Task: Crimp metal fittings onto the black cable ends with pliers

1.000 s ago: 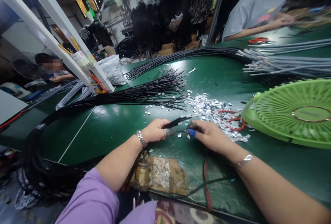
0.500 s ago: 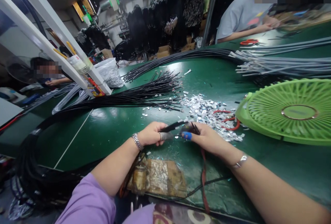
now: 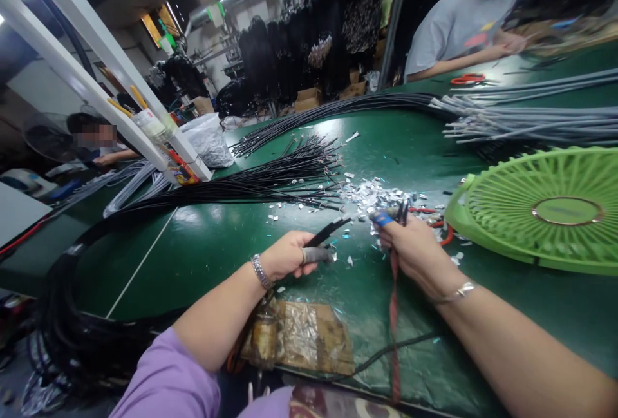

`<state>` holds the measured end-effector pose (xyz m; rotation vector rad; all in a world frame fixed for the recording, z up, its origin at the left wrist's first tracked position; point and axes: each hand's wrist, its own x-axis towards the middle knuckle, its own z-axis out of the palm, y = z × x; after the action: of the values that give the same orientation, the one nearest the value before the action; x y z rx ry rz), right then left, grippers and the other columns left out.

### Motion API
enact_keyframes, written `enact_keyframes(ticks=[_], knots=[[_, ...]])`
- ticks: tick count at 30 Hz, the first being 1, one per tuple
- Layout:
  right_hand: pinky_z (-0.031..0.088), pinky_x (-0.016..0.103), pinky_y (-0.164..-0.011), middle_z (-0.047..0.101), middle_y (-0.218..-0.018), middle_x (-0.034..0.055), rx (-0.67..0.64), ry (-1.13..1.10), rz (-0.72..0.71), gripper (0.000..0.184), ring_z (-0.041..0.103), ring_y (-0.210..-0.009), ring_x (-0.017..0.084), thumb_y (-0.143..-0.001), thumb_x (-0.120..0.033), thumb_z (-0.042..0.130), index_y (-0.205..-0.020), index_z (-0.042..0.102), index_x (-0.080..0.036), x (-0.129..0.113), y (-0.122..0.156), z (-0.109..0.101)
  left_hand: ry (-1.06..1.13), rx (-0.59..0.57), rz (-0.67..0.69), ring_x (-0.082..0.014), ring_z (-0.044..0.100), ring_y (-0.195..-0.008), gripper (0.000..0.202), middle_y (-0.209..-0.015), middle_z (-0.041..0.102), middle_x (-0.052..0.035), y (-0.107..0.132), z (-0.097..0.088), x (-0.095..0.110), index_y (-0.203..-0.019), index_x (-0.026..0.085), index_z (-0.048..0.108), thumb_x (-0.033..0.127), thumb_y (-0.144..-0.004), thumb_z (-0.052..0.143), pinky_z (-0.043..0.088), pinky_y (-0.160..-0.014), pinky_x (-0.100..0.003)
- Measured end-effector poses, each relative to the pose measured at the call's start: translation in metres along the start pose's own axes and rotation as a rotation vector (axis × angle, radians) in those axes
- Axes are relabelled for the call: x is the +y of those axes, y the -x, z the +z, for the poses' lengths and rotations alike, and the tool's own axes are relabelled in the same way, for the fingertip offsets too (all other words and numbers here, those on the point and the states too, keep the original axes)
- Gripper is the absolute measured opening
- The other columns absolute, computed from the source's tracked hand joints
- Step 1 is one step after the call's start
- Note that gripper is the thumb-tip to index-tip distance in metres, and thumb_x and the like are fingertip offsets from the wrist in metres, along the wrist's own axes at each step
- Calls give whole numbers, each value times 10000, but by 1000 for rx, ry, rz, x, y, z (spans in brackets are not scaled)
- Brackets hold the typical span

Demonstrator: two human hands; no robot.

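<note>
My left hand [image 3: 290, 256] is closed around the end of a black cable [image 3: 327, 231], its taped thumb pressed on it. My right hand [image 3: 412, 247] is closed on a small cutting tool [image 3: 400, 212], raised a little to the right of the cable end; its forefinger wears blue tape. A red strap [image 3: 394, 315] hangs down from that hand. Just beyond both hands lies a heap of silvery foil scraps [image 3: 374, 196]. A long bundle of black cables [image 3: 251, 183] runs from the left across the green table [image 3: 217, 237].
A light green fan grille [image 3: 541, 209] lies at the right. Grey cables [image 3: 526, 118] lie at the far right. Red scissors [image 3: 467, 78] rest near a person in a grey shirt [image 3: 449, 28]. A white frame post [image 3: 111, 76] and plastic bag [image 3: 207, 141] stand at the left.
My right hand has pulled away to the right and upward from my left hand, taking the tool with it. My left hand stays on the black cable end.
</note>
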<state>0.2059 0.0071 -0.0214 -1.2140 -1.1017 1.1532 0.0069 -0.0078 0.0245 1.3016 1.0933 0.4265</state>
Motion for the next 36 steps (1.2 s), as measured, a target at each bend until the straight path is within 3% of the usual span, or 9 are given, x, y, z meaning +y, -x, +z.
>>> enact_keyframes(ticks=[2, 7, 11, 15, 19, 25, 28, 32, 36], knots=[[242, 233, -382, 409, -509, -63, -42, 2, 17, 372, 283, -400, 87, -691, -562, 618, -676, 453, -229, 0, 1, -1, 25, 30, 11, -24, 349, -285, 401, -425, 497, 57, -1, -2, -2, -764, 108, 592, 494, -673, 652, 204, -310, -159], [368, 264, -490, 511, -559, -8, -197, 318, -193, 384, 438, -519, 140, -747, -576, 543, -628, 529, -211, -1, 12, 7, 113, 22, 4, -33, 395, -288, 408, -480, 565, 20, -6, -6, -5, -772, 113, 566, 511, -697, 615, 171, -311, -161], [425, 283, -563, 574, -632, 11, -279, 337, -254, 351, 516, -610, 174, -767, -559, 524, -709, 553, -214, -1, 15, 11, 109, -8, -42, -48, 449, -317, 392, -498, 584, 9, -6, -3, -5, -721, 126, 536, 489, -647, 663, 181, -312, -155], [404, 264, -526, 547, -587, -2, -340, 356, -310, 312, 482, -559, 154, -804, -499, 506, -686, 547, -213, -4, 21, 12, 51, -31, -68, -75, 511, -369, 366, -486, 580, 3, -6, -1, -5, -691, 129, 532, 441, -596, 699, 239, -327, -150], [361, 245, -483, 519, -566, -11, -378, 366, -375, 252, 430, -512, 130, -800, -423, 517, -672, 545, -207, -10, 28, 13, 45, 63, -20, -71, 489, -375, 347, -451, 543, 29, -8, 1, -8, -684, 141, 521, 383, -537, 723, 278, -346, -148], [361, 254, -493, 524, -559, -16, -342, 366, -270, 153, 443, -520, 135, -713, -340, 571, -649, 548, -203, -4, 26, 17, -66, 193, 228, -67, 459, -413, 317, -483, 525, 38, -8, 2, -16, -695, 143, 539, 410, -621, 693, 373, -429, -191], [383, 264, -515, 552, -596, -7, -342, 245, -164, 211, 466, -547, 142, -692, -403, 612, -684, 568, -197, -1, 24, 17, -220, 238, 381, -72, 468, -464, 277, -510, 539, 24, -6, -2, -19, -654, 136, 553, 386, -672, 672, 371, -472, -195], [277, 234, -413, 439, -526, -49, -383, 40, 33, 348, 321, -445, 93, -680, -532, 624, -662, 528, -198, -4, 27, 18, -350, 285, 474, -74, 457, -490, 257, -528, 541, 22, -5, -4, -20, -636, 134, 557, 363, -716, 643, 352, -490, -195], [341, 240, -462, 458, -546, -42, -414, 57, -38, 325, 384, -491, 108, -653, -488, 664, -651, 510, -202, -9, 31, 21, -390, 259, 519, -73, 447, -496, 303, -522, 532, 22, -6, -3, -20, -610, 133, 553, 400, -726, 637, 341, -492, -193]])
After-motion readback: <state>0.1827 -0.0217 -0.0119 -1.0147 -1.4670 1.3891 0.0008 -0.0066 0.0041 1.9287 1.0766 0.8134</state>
